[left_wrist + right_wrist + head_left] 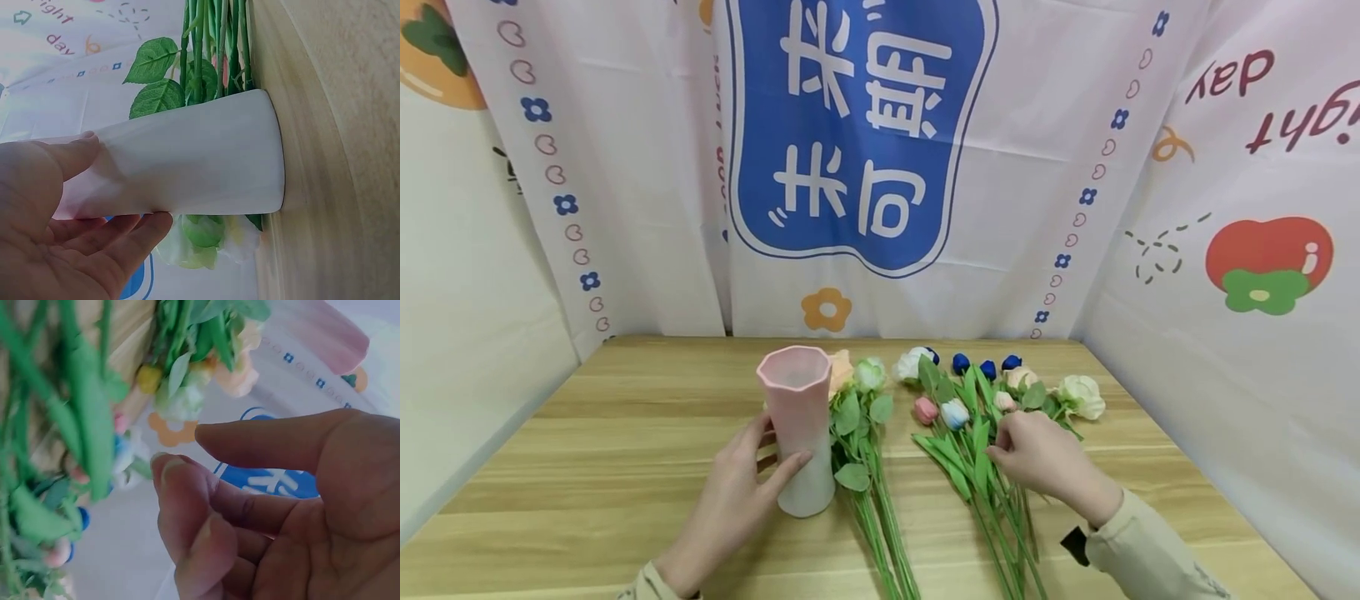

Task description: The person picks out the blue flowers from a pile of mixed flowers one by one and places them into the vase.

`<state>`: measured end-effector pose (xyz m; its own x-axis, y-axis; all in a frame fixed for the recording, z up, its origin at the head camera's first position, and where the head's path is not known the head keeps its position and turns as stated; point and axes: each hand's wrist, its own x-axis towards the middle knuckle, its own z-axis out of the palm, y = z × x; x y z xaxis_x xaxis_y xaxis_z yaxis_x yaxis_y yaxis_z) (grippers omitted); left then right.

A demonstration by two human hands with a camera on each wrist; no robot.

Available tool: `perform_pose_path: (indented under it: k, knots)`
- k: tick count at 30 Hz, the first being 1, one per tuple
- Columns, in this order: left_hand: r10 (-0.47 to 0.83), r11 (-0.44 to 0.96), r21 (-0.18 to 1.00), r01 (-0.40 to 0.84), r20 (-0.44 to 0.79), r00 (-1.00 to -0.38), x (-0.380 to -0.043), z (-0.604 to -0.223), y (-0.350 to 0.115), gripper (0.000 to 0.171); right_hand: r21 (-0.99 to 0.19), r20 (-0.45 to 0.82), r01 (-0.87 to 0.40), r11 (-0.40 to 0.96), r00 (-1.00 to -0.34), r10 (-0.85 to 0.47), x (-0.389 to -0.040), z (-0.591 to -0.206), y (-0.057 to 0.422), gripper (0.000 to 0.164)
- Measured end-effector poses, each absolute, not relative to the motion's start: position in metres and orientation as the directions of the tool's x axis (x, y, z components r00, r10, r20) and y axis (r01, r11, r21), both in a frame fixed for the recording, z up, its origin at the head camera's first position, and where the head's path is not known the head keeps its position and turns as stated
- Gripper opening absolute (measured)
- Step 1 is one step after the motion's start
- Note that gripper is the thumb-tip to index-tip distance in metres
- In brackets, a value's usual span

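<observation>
A tall vase, pink at its fluted rim and fading to white at the base, stands upright on the table. My left hand holds its side, thumb across the front and fingers round the far side; the left wrist view shows this same grip on the white vase body. Over a spread of artificial flowers with green stems hovers my right hand. In the right wrist view its thumb and bent fingers stand apart with nothing between them. A pale pink bud lies just beyond that hand.
Beside the vase lies a bunch with peach and pale green blooms. The right-hand spread includes a pink tulip, a light blue tulip, several dark blue buds and white roses. Printed cloth hangs behind the wooden table.
</observation>
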<state>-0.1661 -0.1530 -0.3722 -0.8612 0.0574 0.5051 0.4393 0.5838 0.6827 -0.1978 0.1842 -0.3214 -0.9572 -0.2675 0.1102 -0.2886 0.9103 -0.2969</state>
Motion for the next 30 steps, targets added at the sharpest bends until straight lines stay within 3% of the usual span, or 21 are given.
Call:
perform_pose_path:
  k: [6,15,20,30]
  knots:
    - [0.055,0.600,0.675,0.430,0.501,-0.863,-0.166,-0.371,-0.155,0.064,-0.347,0.064,-0.308,0.886,-0.950,-0.305,-0.199,-0.333,0.193,0.024]
    - [0.058,0.584,0.677,0.447,0.514,-0.856,-0.165,-0.371,-0.153,0.062,-0.421,0.005,-0.321,0.849,-0.936,-0.351,-0.194,-0.351,0.187,0.040]
    - [0.062,0.579,0.677,0.455,0.519,-0.852,-0.164,-0.373,-0.152,0.061,-0.393,-0.032,-0.307,0.867,-0.937,-0.347,-0.191,-0.360,0.184,0.050]
    - [0.057,0.573,0.675,0.465,0.533,-0.844,-0.165,-0.372,-0.153,0.061,-0.370,-0.011,-0.315,0.874,-0.939,-0.343,-0.191,-0.365,0.181,0.047]
